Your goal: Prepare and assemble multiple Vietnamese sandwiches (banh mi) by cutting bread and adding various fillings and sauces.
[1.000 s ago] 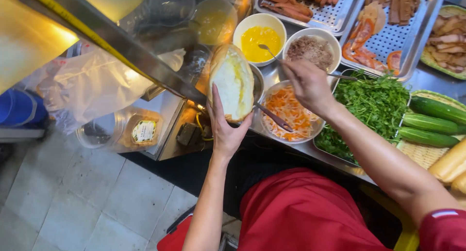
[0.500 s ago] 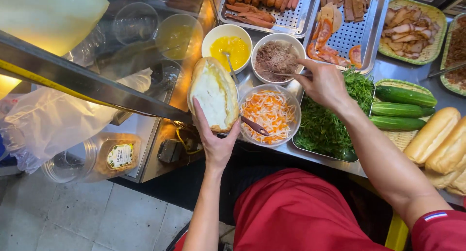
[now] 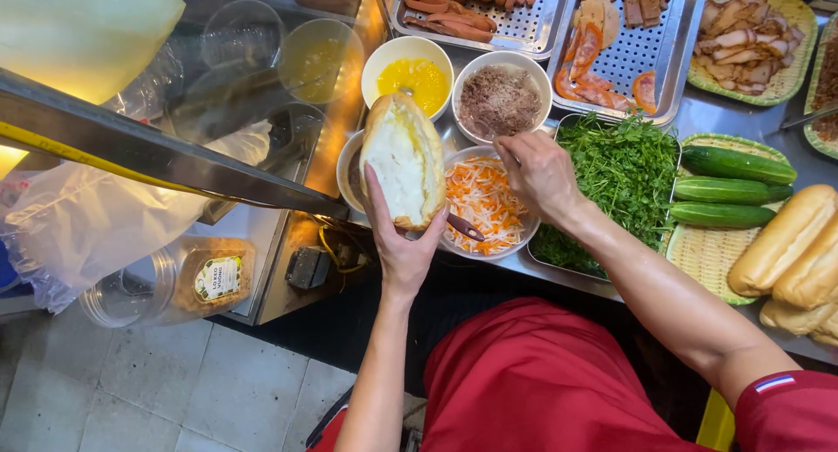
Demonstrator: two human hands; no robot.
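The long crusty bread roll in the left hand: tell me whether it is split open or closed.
Split open. The long crusty bread roll rests in the left hand with its pale soft inside facing the camera.

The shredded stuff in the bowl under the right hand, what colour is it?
Orange and white shreds, in a white bowl; seen in the head view.
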